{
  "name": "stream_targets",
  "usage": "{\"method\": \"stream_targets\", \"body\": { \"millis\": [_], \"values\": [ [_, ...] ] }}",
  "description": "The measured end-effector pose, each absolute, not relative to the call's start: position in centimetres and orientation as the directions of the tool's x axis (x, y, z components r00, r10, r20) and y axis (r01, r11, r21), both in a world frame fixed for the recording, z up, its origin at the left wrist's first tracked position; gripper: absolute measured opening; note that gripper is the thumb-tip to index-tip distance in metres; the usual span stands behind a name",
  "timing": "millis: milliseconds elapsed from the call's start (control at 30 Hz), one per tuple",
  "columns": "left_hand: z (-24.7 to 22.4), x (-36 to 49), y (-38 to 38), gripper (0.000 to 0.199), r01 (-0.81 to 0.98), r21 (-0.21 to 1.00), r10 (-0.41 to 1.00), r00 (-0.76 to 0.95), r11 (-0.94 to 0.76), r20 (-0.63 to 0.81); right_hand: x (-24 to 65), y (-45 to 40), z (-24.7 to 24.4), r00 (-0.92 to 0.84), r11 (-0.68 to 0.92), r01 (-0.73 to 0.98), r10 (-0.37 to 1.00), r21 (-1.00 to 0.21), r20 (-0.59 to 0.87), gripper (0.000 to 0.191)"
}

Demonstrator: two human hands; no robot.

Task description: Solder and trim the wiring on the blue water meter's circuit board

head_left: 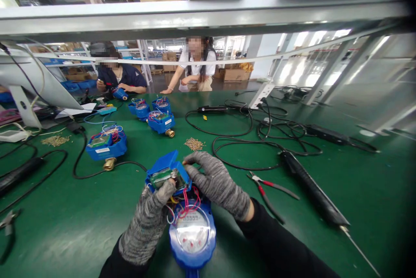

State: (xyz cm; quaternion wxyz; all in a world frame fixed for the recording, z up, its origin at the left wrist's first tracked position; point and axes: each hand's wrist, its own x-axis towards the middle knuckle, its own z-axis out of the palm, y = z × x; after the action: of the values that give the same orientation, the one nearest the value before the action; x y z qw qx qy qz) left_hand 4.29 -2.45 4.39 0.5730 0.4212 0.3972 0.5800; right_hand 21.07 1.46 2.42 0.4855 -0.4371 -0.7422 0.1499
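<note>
A blue water meter (192,237) with a clear round dial stands on the bench in front of me. Above its dial, the electronics box (166,163) is open, showing a green circuit board (160,177); red, white and yellow wires run from it towards the dial. My left hand (147,215), in a grey knitted glove, grips the box from the left, its thumb on the board. Gloved alike, my right hand (216,178) has its fingers bent against the box's right upper corner; whether a small part sits between those fingertips is hidden.
Beyond my hands lie a pile of small screws (194,144) and several more blue meters (160,122). To the right are red-handled pliers (271,187), a black electric screwdriver (313,189) and looping cables. A shelf beam (208,16) crosses overhead. Two people are across the bench.
</note>
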Motion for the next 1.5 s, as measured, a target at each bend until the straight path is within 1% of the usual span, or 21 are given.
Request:
{"method": "stream_targets", "body": {
  "millis": [67, 133, 200, 267, 433, 567, 600, 633, 667, 700, 733, 800, 867, 900, 967, 1033, 1167, 1267, 1367, 1400, 1500],
  "values": [
    [4.1, 4.4, -2.4, 0.023, -0.361, 0.931, 0.998, -0.041, -0.063, 0.052, 21.7, -0.2, 3.1, -0.016, 0.529, 0.537, 0.786, -0.657, 0.618, 0.013],
    [3.6, 4.4, -2.3, 0.029, -0.391, 0.917, 0.996, -0.053, -0.08, 0.065, 21.8, -2.2, 3.7, 0.054, 0.508, 0.542, 0.774, -0.67, 0.631, 0.012],
    [3.2, 4.5, -2.4, 0.033, -0.396, 0.914, 0.996, -0.037, -0.087, 0.079, 21.3, -4.2, 4.0, 0.055, 0.5, 0.495, 0.798, -0.711, 0.6, 0.009],
    [2.9, 4.5, -2.4, 0.031, -0.368, 0.923, 0.994, -0.047, -0.113, 0.103, 20.4, -5.6, 3.8, 0.022, 0.489, 0.448, 0.83, -0.748, 0.557, 0.009],
    [3.0, 4.6, -2.7, 0.022, -0.193, 0.952, 0.97, -0.091, -0.238, 0.224, 18.9, -5.9, 3.0, 0.032, 0.431, 0.445, 0.869, -0.785, 0.494, 0.009],
    [3.4, 5.0, -3.1, 0.019, -0.114, 0.963, 0.961, -0.166, -0.243, 0.222, 19.3, -5.6, 3.5, 0.003, 0.345, 0.303, 0.932, -0.888, 0.363, 0.018],
    [3.5, 5.1, -3.2, 0.018, -0.103, 0.966, 0.957, -0.197, -0.237, 0.213, 19.5, -5.6, 3.6, -0.007, 0.337, 0.309, 0.936, -0.889, 0.352, 0.019],
    [3.6, 5.2, -3.3, 0.018, -0.095, 0.968, 0.953, -0.225, -0.23, 0.204, 19.6, -5.7, 3.7, -0.005, 0.356, 0.356, 0.925, -0.864, 0.379, 0.017],
    [3.7, 5.2, -3.5, 0.017, -0.091, 0.97, 0.947, -0.252, -0.227, 0.199, 19.7, -5.8, 3.7, 0.013, 0.396, 0.441, 0.894, -0.805, 0.447, 0.013],
    [3.7, 5.3, -3.6, 0.017, -0.086, 0.971, 0.943, -0.27, -0.224, 0.193, 19.7, -5.9, 3.6, 0.034, 0.437, 0.556, 0.838, -0.707, 0.544, 0.01],
    [3.8, 5.3, -3.6, 0.016, -0.078, 0.972, 0.94, -0.284, -0.22, 0.19, 19.8, -5.9, 3.6, 0.033, 0.464, 0.676, 0.756, -0.572, 0.653, 0.012],
    [3.7, 5.3, -3.7, 0.017, -0.056, 0.976, 0.937, -0.295, -0.21, 0.185, 19.8, -5.8, 3.7, -0.08, 0.481, 0.838, 0.576, -0.259, 0.813, 0.018],
    [3.7, 5.2, -3.7, 0.02, -0.03, 0.979, 0.938, -0.294, -0.2, 0.182, 20.0, -5.5, 4.2, -0.268, 0.484, 0.875, 0.47, 0.009, 0.841, 0.016],
    [3.7, 5.2, -3.6, 0.022, -0.024, 0.981, 0.94, -0.289, -0.195, 0.18, 20.2, -5.3, 4.4, -0.355, 0.496, 0.862, 0.444, 0.104, 0.823, 0.015],
    [3.7, 5.2, -3.5, 0.025, -0.036, 0.981, 0.947, -0.272, -0.19, 0.173, 20.5, -4.9, 5.0, -0.467, 0.52, 0.828, 0.431, 0.21, 0.772, 0.015],
    [3.8, 5.2, -3.4, 0.027, -0.073, 0.98, 0.953, -0.254, -0.188, 0.164, 20.8, -4.6, 5.4, -0.507, 0.534, 0.811, 0.437, 0.24, 0.743, 0.017],
    [3.8, 5.3, -3.3, 0.028, -0.11, 0.979, 0.963, -0.227, -0.171, 0.143, 20.7, -4.0, 5.7, -0.527, 0.567, 0.79, 0.43, 0.234, 0.733, 0.016],
    [3.8, 5.2, -3.2, 0.03, -0.105, 0.983, 0.979, -0.157, -0.151, 0.133, 20.6, -3.5, 6.1, -0.509, 0.596, 0.781, 0.432, 0.188, 0.744, 0.013],
    [3.7, 5.1, -2.9, 0.033, -0.081, 0.984, 0.985, -0.088, -0.156, 0.149, 21.1, -2.8, 6.9, -0.446, 0.639, 0.769, 0.495, 0.036, 0.746, 0.004],
    [3.7, 4.9, -2.7, 0.035, -0.083, 0.984, 0.986, -0.064, -0.16, 0.155, 21.4, -2.5, 7.2, -0.423, 0.654, 0.756, 0.532, -0.038, 0.734, 0.001],
    [3.5, 4.4, -2.2, 0.04, -0.121, 0.981, 0.988, 0.009, -0.153, 0.155, 22.5, -1.4, 7.7, -0.383, 0.677, 0.683, 0.652, -0.275, 0.654, 0.004]
  ]
}}
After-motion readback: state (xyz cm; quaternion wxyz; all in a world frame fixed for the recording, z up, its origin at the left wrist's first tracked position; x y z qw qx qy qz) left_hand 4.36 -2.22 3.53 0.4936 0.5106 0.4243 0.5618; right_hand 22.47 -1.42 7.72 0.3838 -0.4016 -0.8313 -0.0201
